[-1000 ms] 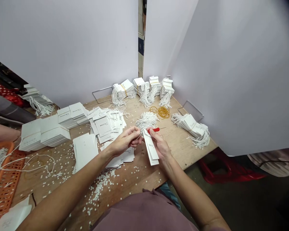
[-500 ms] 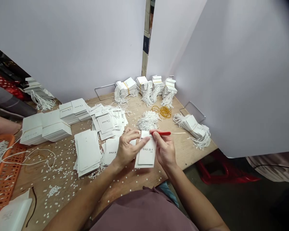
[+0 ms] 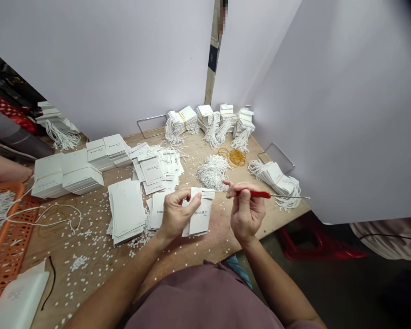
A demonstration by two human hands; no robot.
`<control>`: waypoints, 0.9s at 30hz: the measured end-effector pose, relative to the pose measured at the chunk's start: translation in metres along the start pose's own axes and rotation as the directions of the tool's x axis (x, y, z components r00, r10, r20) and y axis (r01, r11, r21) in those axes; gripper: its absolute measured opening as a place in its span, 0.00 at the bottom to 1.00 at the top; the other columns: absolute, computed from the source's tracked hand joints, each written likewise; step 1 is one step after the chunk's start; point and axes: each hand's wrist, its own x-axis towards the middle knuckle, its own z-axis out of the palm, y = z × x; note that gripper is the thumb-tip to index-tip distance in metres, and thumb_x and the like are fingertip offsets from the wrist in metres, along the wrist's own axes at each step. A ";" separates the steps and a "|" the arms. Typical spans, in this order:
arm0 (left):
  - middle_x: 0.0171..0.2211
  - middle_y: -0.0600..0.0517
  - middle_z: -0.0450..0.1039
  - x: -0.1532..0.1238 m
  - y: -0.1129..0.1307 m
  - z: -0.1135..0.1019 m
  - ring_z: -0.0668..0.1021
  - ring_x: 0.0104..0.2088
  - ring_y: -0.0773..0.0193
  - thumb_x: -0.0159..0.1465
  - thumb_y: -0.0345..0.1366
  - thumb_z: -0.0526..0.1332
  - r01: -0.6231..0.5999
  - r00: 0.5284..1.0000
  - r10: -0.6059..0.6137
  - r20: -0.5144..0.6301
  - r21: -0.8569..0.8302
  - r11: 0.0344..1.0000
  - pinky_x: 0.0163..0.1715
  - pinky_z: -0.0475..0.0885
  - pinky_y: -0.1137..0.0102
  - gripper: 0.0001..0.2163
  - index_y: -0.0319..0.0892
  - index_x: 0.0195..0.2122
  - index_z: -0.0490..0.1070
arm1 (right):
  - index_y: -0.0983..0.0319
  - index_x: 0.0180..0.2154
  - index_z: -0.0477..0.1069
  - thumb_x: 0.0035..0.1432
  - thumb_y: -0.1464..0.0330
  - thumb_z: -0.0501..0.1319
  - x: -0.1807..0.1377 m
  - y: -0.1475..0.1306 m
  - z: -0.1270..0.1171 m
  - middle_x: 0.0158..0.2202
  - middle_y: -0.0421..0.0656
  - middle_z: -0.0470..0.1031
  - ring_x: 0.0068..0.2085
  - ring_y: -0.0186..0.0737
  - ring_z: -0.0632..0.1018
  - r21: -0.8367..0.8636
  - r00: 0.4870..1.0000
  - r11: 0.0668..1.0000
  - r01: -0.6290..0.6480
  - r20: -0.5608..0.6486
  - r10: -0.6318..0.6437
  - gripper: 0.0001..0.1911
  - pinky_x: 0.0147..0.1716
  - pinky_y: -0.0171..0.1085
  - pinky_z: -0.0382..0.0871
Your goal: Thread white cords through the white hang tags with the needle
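Observation:
My left hand (image 3: 178,211) is closed on white hang tags (image 3: 201,220) printed "SHUI.B.Y", a smaller one over a larger one, pinched near the top. To the right, apart from the tags, my right hand (image 3: 248,212) is wrapped round the red handle of a thin metal awl (image 3: 256,194), whose shaft points right. A white string (image 3: 219,190) runs from the top of the tags toward my right fingers; its grip there is hard to make out. Beyond the hands lies a heap of white strings (image 3: 213,172). Loose printed tags (image 3: 154,169) and blank-looking cards (image 3: 126,208) lie left.
Banded, strung tag bundles (image 3: 181,119) stand along the back, with another bundle (image 3: 277,180) at right. Yellow rubber bands (image 3: 237,157) lie near them. Card stacks (image 3: 80,171) and an orange basket (image 3: 17,256) are at left. Grey partitions (image 3: 123,59) enclose the table.
My right hand has moved right, away from the tags, with the awl. A string now stretches between tags and right hand. My left hand and the tags have shifted slightly left.

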 end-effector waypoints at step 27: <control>0.25 0.51 0.73 -0.008 -0.016 -0.013 0.76 0.36 0.60 0.65 0.30 0.63 -0.295 0.950 0.312 -0.018 0.277 0.915 0.41 0.73 0.64 0.07 0.41 0.28 0.74 | 0.57 0.38 0.80 0.63 0.64 0.62 -0.009 -0.027 -0.025 0.33 0.42 0.75 0.21 0.31 0.70 0.169 0.567 0.632 -0.756 0.651 0.504 0.09 0.12 0.31 0.72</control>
